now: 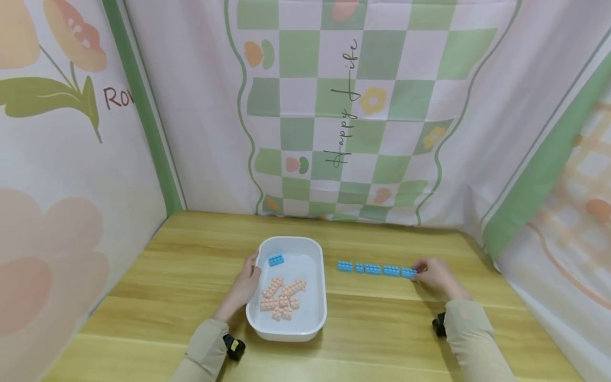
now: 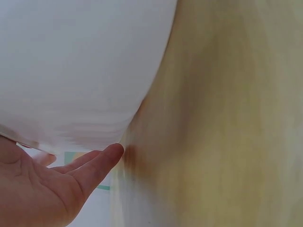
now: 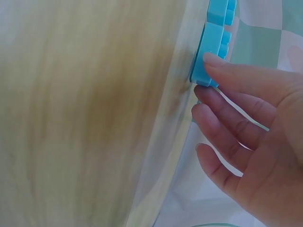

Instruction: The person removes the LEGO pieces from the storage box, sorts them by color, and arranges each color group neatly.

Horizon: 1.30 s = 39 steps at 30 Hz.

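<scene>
My left hand (image 1: 247,280) holds the left side of a white tray (image 1: 324,297), its thumb near the rim. Straight fingers (image 2: 97,168) lie against the outer wall in the left wrist view. Inside the tray are a blue building block (image 1: 276,260) and a loose cluster of pale peach building blocks (image 1: 282,302). To the right, several blue building blocks (image 1: 372,269) form a row, studs up. At its right end my right hand (image 1: 436,276) pinches the last blue block (image 3: 206,54) between thumb and forefinger, the other fingers loosely bent below.
A wood-grain table (image 1: 382,329) carries the tray and the row. Behind it hangs a green-and-white checked curtain (image 1: 334,132), with more printed cloth at the left and right. Each wrist wears a small black camera (image 1: 234,347).
</scene>
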{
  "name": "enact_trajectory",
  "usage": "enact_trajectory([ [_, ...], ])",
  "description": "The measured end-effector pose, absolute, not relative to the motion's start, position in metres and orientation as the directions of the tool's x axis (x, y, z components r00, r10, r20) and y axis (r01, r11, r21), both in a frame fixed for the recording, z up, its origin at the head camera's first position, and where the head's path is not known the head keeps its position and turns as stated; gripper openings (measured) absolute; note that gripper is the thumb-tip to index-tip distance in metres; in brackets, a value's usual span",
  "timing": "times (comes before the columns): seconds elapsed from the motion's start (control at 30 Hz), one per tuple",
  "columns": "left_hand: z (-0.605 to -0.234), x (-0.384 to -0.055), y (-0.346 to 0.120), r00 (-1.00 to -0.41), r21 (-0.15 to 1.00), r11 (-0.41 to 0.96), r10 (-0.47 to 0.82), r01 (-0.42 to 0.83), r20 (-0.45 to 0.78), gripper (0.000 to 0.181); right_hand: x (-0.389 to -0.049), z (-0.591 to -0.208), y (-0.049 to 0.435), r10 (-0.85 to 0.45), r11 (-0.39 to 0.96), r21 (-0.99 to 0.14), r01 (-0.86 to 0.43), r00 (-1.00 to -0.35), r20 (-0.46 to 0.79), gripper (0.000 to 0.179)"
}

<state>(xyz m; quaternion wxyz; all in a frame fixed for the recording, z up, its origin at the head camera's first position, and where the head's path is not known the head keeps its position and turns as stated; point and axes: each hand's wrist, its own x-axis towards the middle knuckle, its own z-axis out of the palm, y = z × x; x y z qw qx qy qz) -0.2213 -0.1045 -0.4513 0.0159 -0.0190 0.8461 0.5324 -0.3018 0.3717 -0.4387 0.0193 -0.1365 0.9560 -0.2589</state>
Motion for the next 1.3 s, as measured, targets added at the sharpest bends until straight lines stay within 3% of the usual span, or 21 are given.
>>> enact_trajectory([
  [0.27,-0.45,-0.221,-0.104,-0.999,0.9,0.435,-0.012,-0.034,-0.032,0.049,-0.299,-0.44,0.373,-0.262,0.833,-0.499,-0.239,-0.965,0.023,0.021],
  [0.8,-0.45,-0.221,-0.105,-0.998,0.907,0.417,-0.013,-0.058,-0.058,0.05,-0.283,-0.426,0.365,-0.19,0.845,-0.508,-0.169,-0.982,0.012,0.046],
  [1.3,-0.451,-0.22,-0.101,-0.999,0.903,0.427,-0.021,-0.04,-0.035,0.05,-0.298,-0.399,0.319,-0.261,0.81,-0.483,-0.332,-0.942,0.21,0.038],
])
